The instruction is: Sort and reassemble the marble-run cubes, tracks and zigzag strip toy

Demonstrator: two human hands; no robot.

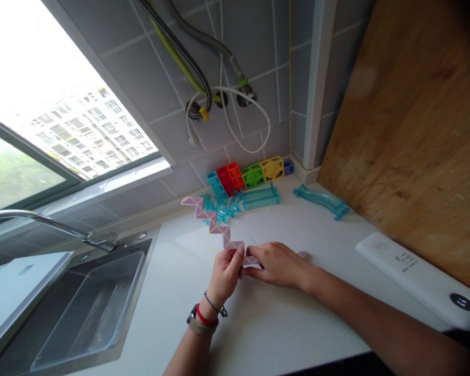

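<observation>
A pale pink and white snake puzzle [218,228] made of triangular wedges runs in a zigzag above the white counter. My left hand [226,271] grips it near the middle with thumb and fingers, just below the stepped part. Close beside it, my right hand [276,263] pinches another stretch of the same puzzle. One end of the puzzle points to the back left, and a small tip shows to the right beyond my right hand. The segments between my hands are partly hidden by my fingers.
Colourful plastic blocks [253,176] line the tiled wall, with clear blue track pieces [260,197] before them. A curved blue piece [321,199] lies to the right. A white device [415,277] rests beside a wooden board [415,136]. The sink [135,282] with its faucet [55,218] is at left.
</observation>
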